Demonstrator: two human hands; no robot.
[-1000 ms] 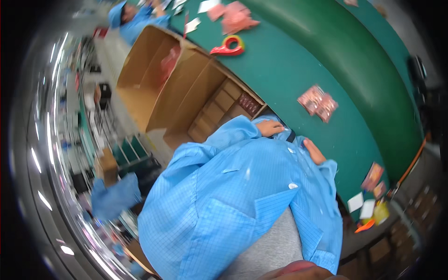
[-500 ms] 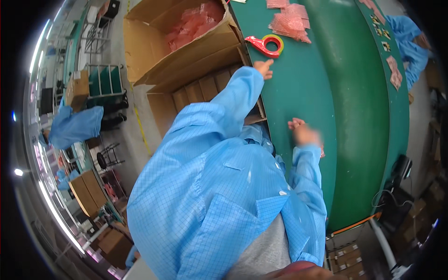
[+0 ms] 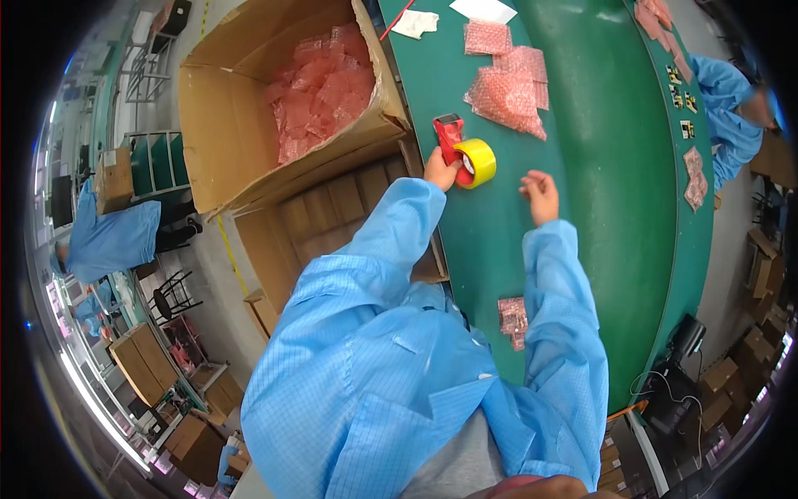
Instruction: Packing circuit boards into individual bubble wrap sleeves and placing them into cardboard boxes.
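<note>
My left hand (image 3: 443, 170) is closed round a red tape dispenser (image 3: 450, 133) with a roll of yellow tape (image 3: 480, 162). It holds the dispenser over the left edge of the green table (image 3: 507, 233), tilted so that the roll faces right. My right hand (image 3: 542, 196) hovers above the table to the right of the roll, its fingers loosely curled and apart from the thumb. I see nothing in it. Pink bubble-wrap pouches (image 3: 509, 91) lie beyond the dispenser. Nearer to me, a small pink bubble-wrap packet (image 3: 513, 320) rests beside my right forearm.
Left of the table stands an open cardboard box (image 3: 208, 125) of pink bubble bags (image 3: 324, 91), and nearer a carton holding brown boxes (image 3: 328, 204). A green belt (image 3: 611, 208) runs along the right. Across it sits a person in blue (image 3: 723, 108); another person (image 3: 116, 233) is far left.
My left hand has taken hold of the tape dispenser, which lay flat before, and turned it. My right hand has moved forward, away from the small packet. The view has shifted.
</note>
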